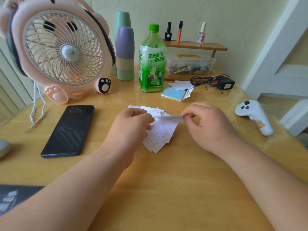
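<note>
"Above the paper pile, I've got the strip pinched: left hand at its 9 o'clock end, right hand at 3. Tips?"

"Looks flimsy, probably tears easy. Stay on the ends."

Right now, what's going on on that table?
A person is working a narrow paper strip, pinching one end in the left hand and the other in the right hand. It is held over a fanned pile of patterned slips on the wooden table. A phone lies to the left.
</note>
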Action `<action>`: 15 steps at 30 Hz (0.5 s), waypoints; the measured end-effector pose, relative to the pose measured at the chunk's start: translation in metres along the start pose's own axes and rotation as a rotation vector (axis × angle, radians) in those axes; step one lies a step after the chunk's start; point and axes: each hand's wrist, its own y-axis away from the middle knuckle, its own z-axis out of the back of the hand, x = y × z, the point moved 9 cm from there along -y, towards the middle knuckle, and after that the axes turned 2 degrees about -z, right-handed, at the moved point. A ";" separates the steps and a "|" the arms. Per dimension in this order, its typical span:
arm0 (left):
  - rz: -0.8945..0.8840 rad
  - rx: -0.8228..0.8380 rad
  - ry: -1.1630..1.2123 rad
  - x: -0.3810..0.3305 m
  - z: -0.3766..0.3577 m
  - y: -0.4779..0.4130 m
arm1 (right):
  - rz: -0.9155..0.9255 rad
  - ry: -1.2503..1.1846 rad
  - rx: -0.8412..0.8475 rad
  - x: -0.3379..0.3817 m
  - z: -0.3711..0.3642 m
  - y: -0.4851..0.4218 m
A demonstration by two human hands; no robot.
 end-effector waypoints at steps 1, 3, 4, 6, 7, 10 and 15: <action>-0.004 0.002 0.004 0.000 0.000 -0.001 | -0.018 -0.013 -0.040 -0.002 0.007 -0.001; -0.012 0.004 0.013 0.000 0.001 -0.001 | -0.074 -0.061 -0.127 -0.008 0.022 -0.002; -0.014 0.004 0.021 0.000 0.001 -0.001 | -0.123 -0.112 -0.169 -0.013 0.030 -0.001; -0.027 -0.005 0.044 -0.001 0.002 -0.001 | -0.223 -0.266 -0.231 -0.019 0.044 0.004; -0.039 -0.015 0.068 -0.002 0.003 -0.002 | -0.242 -0.360 -0.239 -0.019 0.048 0.008; -0.090 -0.021 0.193 -0.006 0.004 -0.003 | -0.139 -0.608 -0.184 0.002 0.053 0.016; -0.036 0.208 0.459 -0.008 -0.017 0.008 | -0.095 -0.789 -0.036 0.019 0.043 0.024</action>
